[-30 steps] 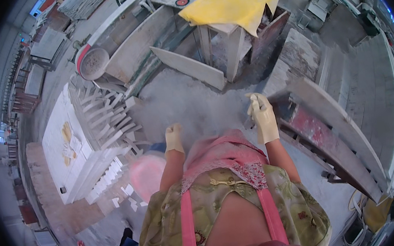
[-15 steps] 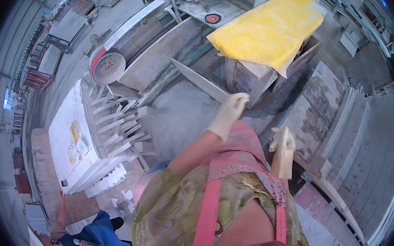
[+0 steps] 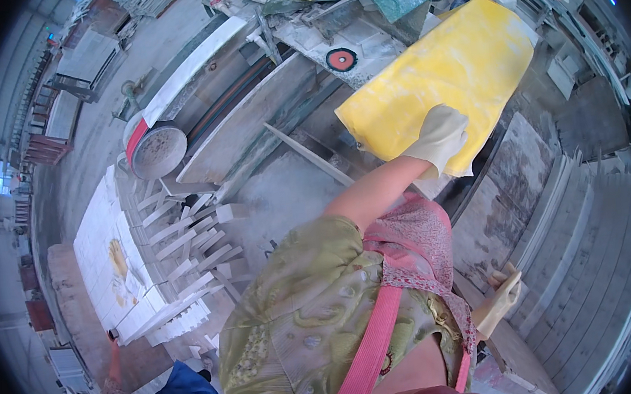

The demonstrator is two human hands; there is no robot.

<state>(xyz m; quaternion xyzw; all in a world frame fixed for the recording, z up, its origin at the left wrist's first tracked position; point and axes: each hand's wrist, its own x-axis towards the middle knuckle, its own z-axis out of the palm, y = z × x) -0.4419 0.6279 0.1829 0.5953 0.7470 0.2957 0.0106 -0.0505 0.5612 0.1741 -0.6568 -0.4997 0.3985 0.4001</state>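
Resting under the left hand (image 3: 441,135), a mottled yellow slab (image 3: 443,73).

A large yellow slab (image 3: 440,73) mottled with white lies flat and slightly askew on a work stand, its near edge under a gloved hand (image 3: 442,137).

Single head-worn fisheye camera looks steeply down, close over the person's torso.

yellow slab (image 3: 443,73): 1 | gloved hands: 2 (left hand (image 3: 441,135), right hand (image 3: 501,302)) | round saw blade (image 3: 157,149): 1
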